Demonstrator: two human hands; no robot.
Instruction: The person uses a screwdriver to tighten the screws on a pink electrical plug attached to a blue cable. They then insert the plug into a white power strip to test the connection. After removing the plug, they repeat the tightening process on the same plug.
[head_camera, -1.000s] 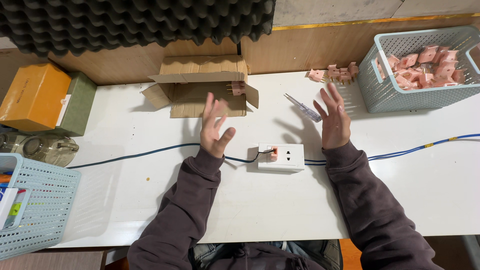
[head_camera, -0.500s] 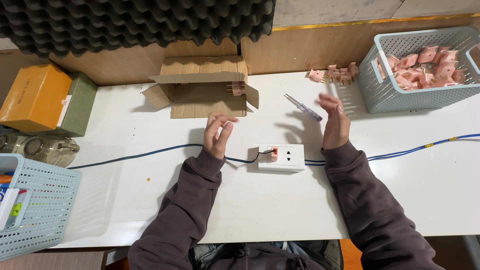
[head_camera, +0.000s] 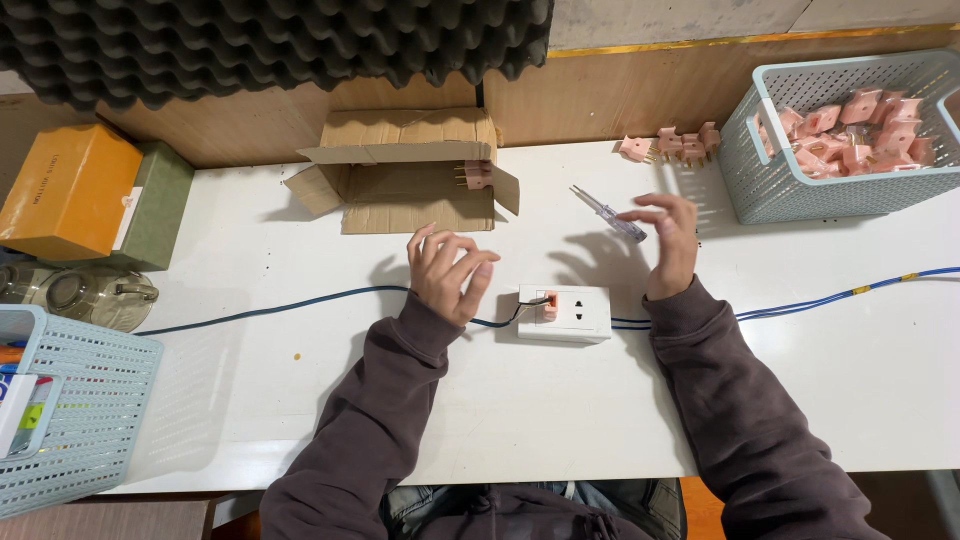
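Left basket (head_camera: 70, 410) was cut off at the frame edge, contents mostly unreadable; right basket (head_camera: 850, 190) of pink plugs (head_camera: 860, 125) was clipped at the right. Glass lid or dish (head_camera: 75, 295) at far left was hard to make out. Cardboard box (head_camera: 400, 170) lay open on its side, one pink plug (head_camera: 475, 175) at its mouth, interior in shadow. Both sleeves ran out of the bottom edge.

Left hand (head_camera: 448, 272) hovered above the white table (head_camera: 250, 400), fingers loosely curled and apart, gripping nothing. Right hand (head_camera: 668, 240) was raised, fingers half bent and spread, empty; its fingertips sat just beside the screwdriver tester (head_camera: 607, 212), contact could not be told.

White socket block (head_camera: 565, 313) lay between the hands on the table, a small orange plug (head_camera: 549, 305) in its left side, blue cable (head_camera: 270, 310) running out left and blue cables (head_camera: 850, 293) right. Loose pink plugs (head_camera: 675, 143) sat near the back wall.

Open table surface showed in front of the socket and to the right; the near edge was close to the body.
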